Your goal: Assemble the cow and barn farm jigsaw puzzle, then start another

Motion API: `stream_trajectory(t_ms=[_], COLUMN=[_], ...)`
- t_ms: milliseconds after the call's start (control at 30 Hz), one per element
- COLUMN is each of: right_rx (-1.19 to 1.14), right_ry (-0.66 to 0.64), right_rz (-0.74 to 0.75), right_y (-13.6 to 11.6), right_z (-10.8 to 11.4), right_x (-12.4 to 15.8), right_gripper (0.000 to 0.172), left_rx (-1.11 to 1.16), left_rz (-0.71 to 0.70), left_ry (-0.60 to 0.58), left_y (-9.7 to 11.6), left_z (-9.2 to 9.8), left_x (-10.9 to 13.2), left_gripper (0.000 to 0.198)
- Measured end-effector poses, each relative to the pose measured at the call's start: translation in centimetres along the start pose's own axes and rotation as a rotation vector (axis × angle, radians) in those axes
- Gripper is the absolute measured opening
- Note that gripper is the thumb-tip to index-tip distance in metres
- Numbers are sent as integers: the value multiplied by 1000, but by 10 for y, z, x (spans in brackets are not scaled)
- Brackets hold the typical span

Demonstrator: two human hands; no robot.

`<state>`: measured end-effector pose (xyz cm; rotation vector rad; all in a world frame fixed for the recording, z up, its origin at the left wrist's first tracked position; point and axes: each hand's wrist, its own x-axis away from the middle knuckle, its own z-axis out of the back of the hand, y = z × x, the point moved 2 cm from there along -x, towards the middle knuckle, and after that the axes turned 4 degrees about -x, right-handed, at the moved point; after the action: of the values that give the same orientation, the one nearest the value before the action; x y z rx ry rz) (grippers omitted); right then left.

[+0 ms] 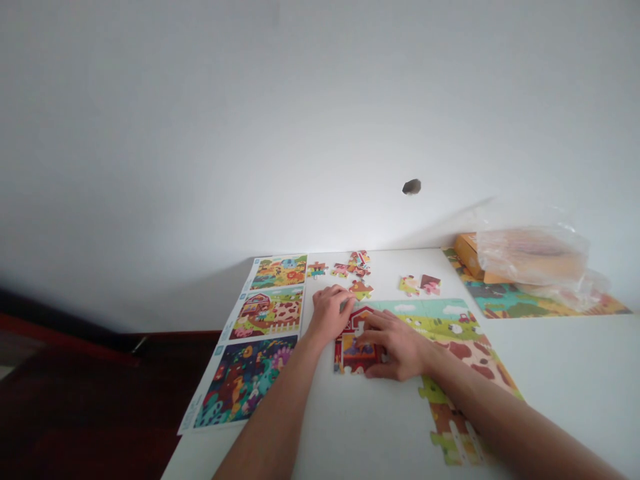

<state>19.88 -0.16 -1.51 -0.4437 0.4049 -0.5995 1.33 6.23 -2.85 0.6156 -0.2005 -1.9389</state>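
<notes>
A partly built farm jigsaw puzzle point(450, 333) with a red barn lies on the white table point(560, 373). My left hand point(331, 312) rests at the puzzle's upper left corner, fingers curled down against the pieces there. My right hand point(397, 345) lies flat over the red barn part, fingers stretched toward the left and pressing on the pieces. Loose puzzle pieces point(353, 267) lie scattered just beyond my left hand, and two more loose pieces point(421, 285) sit farther right.
A reference sheet point(255, 333) with three coloured pictures lies at the table's left edge. An orange box point(473, 257) under a clear plastic bag point(535, 257) sits on another finished puzzle point(520, 303) at the back right. A white wall rises behind, with a dark mark point(411, 187).
</notes>
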Motion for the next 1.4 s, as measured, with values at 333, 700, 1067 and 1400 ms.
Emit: stream_trajectory(t_ms=[333,700,1067,1400], right_rx=[28,-68,94,83], right_ry=[33,34,371,133], right_rz=[-28,31,-751,-951], right_y=[-3,-2,53,79], right_z=[-2,2,27,35], right_x=[5,4,-42,-86], right_gripper=[49,44,42,49], left_rx=[10,0,-15,-30], left_rz=[-22,-10,20,41], left_ry=[-18,-29,-16,-28], left_y=[0,2,1,1], left_z=[-2,1,0,-2], left_x=[2,1,-1,-1], left_gripper=[20,20,18,20])
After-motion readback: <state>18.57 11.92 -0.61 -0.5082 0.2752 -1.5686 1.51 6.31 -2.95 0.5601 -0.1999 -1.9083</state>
